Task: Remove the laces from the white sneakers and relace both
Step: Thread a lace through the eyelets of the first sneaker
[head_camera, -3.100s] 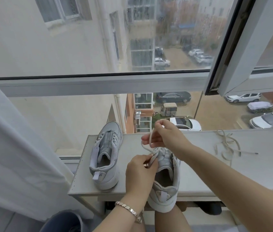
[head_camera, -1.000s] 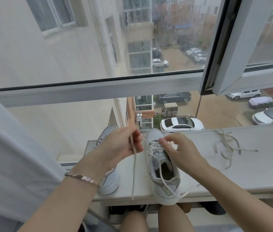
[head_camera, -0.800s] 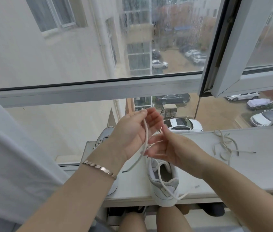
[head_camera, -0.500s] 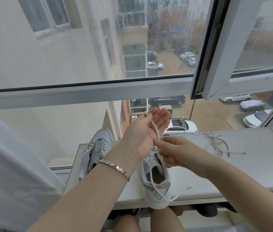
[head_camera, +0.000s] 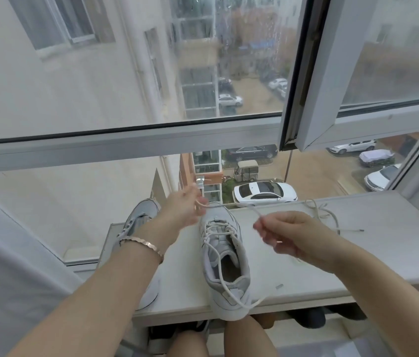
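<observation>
A white sneaker (head_camera: 225, 269) stands on the sill table (head_camera: 373, 256), toe toward the window, partly laced near the toe. Its lace (head_camera: 231, 206) runs taut between my hands above the toe. My left hand (head_camera: 181, 207) pinches one part of that lace. My right hand (head_camera: 287, 234) pinches the lace further along, to the right of the sneaker. The lace's other end trails over the heel and off the table's front edge. The second sneaker (head_camera: 136, 220) stands to the left, largely hidden by my left forearm. A loose lace (head_camera: 325, 213) lies on the table at the right.
A large window rises right behind the table, with an opened sash (head_camera: 332, 73) at upper right. A white curtain (head_camera: 7, 266) hangs at the left. My knees (head_camera: 242, 336) sit under the table's front edge.
My hands have drawn apart, pulling the lace out into a taut span over the sneaker's toe. My left hand dropped and closed on the lace; my right hand moved right.
</observation>
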{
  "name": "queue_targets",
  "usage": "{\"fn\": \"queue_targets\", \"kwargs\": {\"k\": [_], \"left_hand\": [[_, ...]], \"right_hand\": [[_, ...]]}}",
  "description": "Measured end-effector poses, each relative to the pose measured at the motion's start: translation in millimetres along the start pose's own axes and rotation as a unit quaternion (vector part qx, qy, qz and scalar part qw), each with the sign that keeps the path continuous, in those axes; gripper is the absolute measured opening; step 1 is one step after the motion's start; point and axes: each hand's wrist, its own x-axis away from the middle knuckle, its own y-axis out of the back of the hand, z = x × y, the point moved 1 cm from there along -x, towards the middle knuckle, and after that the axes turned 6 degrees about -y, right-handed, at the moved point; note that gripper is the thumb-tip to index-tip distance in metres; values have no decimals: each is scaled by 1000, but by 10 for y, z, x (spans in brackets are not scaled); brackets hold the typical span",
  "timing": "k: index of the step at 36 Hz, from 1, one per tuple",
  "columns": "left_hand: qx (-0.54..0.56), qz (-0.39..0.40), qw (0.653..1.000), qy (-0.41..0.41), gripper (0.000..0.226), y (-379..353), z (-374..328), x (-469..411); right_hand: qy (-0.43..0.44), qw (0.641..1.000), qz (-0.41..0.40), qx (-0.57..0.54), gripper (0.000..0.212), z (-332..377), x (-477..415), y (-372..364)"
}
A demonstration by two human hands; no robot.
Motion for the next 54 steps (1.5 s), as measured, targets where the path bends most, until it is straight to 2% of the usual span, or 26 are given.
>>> {"fn": "queue_targets", "kwargs": {"k": [2,6,10,12,13,15,20,30,35,39,42,50,54], "left_hand": [[-170,42,985,-10,21,-89,37,91],[-330,-9,938,-108,30,-317,104,348],[-459,-52,865,-197,36,-579,197,503],[-485,-41,856,-177,45,-678,260,519],[-489,-43,855,-166,47,-708,292,517],[-480,-67,859,-164,41,-730,338,509],[-416,-96,889,-163,34,-689,427,526],[-250,-102,942,-198,6,-450,595,589],[-162,-82,970,-159,8,-433,591,602],[-98,-69,987,-110,22,-413,572,582],[-60,-61,994,-74,22,-406,590,549],[-58,-55,994,-76,24,-399,650,530],[-53,-60,993,-84,26,-403,646,534]], "right_hand": [[11,993,-22,-111,21,-22,-31,34],[44,954,-88,-282,19,-70,-123,33],[91,934,-165,-302,13,-130,-175,18],[99,934,-204,-277,6,-168,-197,9],[96,936,-224,-254,16,-200,-213,12],[79,942,-252,-209,21,-259,-239,-7],[37,954,-251,-160,16,-410,-267,-123],[-3,946,-241,-217,2,-607,-343,-373],[-9,935,-247,-255,6,-641,-443,-459],[-17,928,-249,-276,5,-678,-500,-512],[-20,921,-257,-290,4,-701,-527,-540],[-25,914,-275,-297,6,-704,-568,-559],[-27,921,-256,-291,5,-687,-576,-549]]}}
